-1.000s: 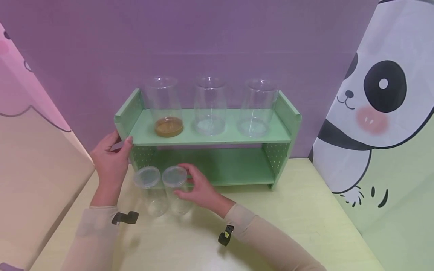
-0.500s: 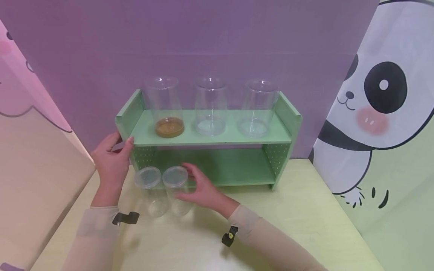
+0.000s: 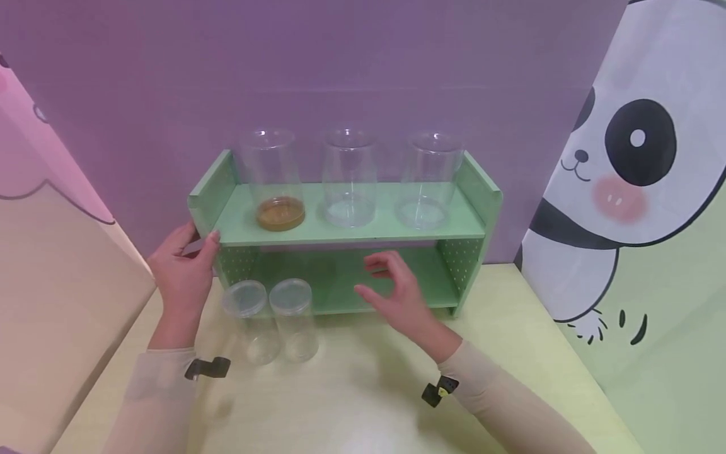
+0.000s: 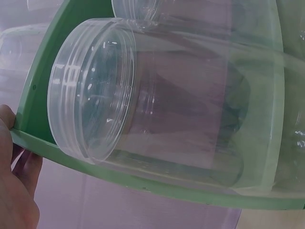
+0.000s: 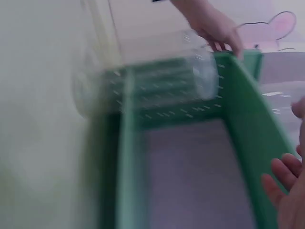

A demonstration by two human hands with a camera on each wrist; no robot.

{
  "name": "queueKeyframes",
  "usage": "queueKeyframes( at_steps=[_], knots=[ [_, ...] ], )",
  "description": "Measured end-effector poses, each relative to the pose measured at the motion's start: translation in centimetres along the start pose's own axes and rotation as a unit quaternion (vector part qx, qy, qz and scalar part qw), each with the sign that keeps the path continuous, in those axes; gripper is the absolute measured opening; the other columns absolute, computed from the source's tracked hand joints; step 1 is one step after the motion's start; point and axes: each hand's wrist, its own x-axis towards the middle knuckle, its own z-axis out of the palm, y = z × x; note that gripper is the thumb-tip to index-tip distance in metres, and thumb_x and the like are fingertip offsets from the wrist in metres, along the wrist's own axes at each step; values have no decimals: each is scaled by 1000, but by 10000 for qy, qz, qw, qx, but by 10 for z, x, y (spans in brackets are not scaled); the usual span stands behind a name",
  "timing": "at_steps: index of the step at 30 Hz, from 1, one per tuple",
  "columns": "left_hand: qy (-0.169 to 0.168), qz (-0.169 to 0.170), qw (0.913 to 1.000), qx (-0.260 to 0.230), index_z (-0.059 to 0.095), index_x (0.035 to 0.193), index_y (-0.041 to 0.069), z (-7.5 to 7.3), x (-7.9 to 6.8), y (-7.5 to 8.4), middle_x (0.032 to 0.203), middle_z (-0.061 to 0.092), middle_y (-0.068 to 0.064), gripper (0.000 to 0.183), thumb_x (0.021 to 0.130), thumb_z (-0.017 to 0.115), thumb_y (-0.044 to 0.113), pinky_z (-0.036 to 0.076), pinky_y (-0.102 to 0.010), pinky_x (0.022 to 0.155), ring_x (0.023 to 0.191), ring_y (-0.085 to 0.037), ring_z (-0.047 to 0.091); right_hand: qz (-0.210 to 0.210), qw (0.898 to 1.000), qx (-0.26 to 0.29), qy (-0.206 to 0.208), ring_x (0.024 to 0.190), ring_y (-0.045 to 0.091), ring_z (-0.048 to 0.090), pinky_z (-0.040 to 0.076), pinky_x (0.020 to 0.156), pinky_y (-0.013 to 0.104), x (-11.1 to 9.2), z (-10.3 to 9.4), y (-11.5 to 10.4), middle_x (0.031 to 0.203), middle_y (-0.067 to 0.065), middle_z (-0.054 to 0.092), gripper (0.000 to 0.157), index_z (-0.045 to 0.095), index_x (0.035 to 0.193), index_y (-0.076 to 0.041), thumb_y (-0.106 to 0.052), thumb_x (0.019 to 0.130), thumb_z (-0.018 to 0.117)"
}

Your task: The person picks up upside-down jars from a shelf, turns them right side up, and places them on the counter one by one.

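Observation:
My left hand (image 3: pixel 183 271) grips the left side panel of a two-tier green shelf (image 3: pixel 482 202), with its thumb at the front edge of the upper board. Two lidded clear jars, a left one (image 3: pixel 249 331) and a right one (image 3: pixel 296 328), stand upright side by side on the table before the shelf's left end. In the left wrist view, the near jar (image 4: pixel 90 90) fills the middle, in front of the green frame. My right hand (image 3: pixel 399 296) hovers before the lower tier, right of both jars, fingers loosely curved and holding nothing.
Three clear jars stand lid-down on the upper board: a left one with a brown lid (image 3: pixel 280 214), a middle one (image 3: pixel 350 183) and a right one (image 3: pixel 429 183). A purple wall (image 3: pixel 363 63) rises behind, and a panda panel (image 3: pixel 641 145) borders the right.
My right hand has left the right-hand jar and moved to the right. Both jars stay where they stood, and my left hand still holds the shelf's side.

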Motion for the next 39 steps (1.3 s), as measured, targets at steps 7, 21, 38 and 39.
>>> queueKeyframes(
  at_steps=[7,21,38,39],
  knots=[
    [34,-75,10000,-29,81,134,16,1,0,0,119,80,2,37,98,81,6,60,-11,80,98,-1,74,-703,9774,-1151,1628,110,38,65,58,96,36,25,-68,-23,119,27,65,41,62,123,11,1,92,86],
    [22,-169,9998,38,81,133,14,1,1,-1,114,78,11,36,98,82,7,60,-10,79,98,-1,73,1183,9666,-1398,1794,154,26,40,44,125,46,69,-103,-22,167,15,31,124,17,175,-17,-28,84,101],
    [63,-82,9999,-89,82,132,14,1,0,0,115,79,8,36,97,82,6,60,-11,79,98,-4,74,1827,9622,-1464,1390,157,38,42,42,127,54,85,-100,-16,175,18,29,145,-2,177,-24,-20,78,104],
    [69,-71,9999,-89,82,131,14,1,-1,0,114,79,8,35,97,82,6,60,-10,79,98,-3,74,1857,9616,-1478,1377,157,37,42,41,127,54,85,-100,-16,175,19,30,146,-3,177,-25,-20,78,104]
  ],
)
